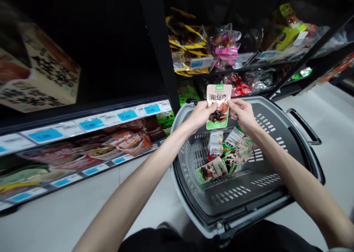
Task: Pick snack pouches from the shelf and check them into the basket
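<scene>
Both hands hold one small beige and green snack packet (pixel 215 115) upright above the far rim of a grey shopping basket (pixel 238 200). My left hand (pixel 201 113) pinches its left edge, thumb on the front. On the other edge, my right hand (pixel 243 111) is closed with thumb and fingers. The packet front shows dark printed characters and a picture of food. Down in the basket lie several similar beige and green packets (pixel 212 170), beside a red and white packet (pixel 215 145) and a green and white one (pixel 233 138).
Left of the basket stands a dark shelf with a price strip (pixel 91 124) and bagged goods (pixel 129 141) below. A beige carton (pixel 52 67) sits on it. Ahead, yellow bags (pixel 190 41) and pink bags (pixel 226 47) fill another shelf. The basket's handle (pixel 304 126) juts right over pale floor.
</scene>
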`<control>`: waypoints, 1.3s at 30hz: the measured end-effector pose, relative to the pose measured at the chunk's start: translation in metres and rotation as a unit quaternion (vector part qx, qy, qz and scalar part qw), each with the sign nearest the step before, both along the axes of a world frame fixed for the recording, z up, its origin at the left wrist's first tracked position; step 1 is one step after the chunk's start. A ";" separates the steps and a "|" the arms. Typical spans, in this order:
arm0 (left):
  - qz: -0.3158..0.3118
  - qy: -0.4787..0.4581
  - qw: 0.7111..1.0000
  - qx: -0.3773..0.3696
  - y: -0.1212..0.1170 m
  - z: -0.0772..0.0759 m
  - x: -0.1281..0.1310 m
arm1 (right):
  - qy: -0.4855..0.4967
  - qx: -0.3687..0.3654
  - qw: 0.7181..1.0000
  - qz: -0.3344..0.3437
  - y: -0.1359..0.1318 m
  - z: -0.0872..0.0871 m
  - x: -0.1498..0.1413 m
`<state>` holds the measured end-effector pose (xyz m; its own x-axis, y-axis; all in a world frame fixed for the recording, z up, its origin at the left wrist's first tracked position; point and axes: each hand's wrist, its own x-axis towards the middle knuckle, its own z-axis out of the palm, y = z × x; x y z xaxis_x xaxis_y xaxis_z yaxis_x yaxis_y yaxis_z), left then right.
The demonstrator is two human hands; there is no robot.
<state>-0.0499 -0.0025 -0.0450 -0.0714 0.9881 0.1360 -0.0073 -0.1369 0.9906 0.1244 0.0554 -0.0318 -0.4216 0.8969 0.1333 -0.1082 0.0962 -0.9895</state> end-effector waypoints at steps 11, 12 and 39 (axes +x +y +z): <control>0.001 0.484 0.874 0.040 -0.016 0.015 0.000 | -0.157 0.109 0.981 -0.007 0.021 0.002 0.018; -0.004 0.496 0.867 0.041 -0.017 0.016 0.000 | -0.196 0.144 0.970 0.002 0.025 0.004 0.020; 0.085 0.536 0.840 0.023 -0.021 0.024 0.010 | -0.301 0.625 0.718 0.060 -0.021 0.212 -0.001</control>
<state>-0.0403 -0.0234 -0.0207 -0.0224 0.9680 0.2498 0.9087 -0.0845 0.4089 0.1229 0.0341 0.1799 -0.8043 0.1878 0.5638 0.2208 0.9753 -0.0099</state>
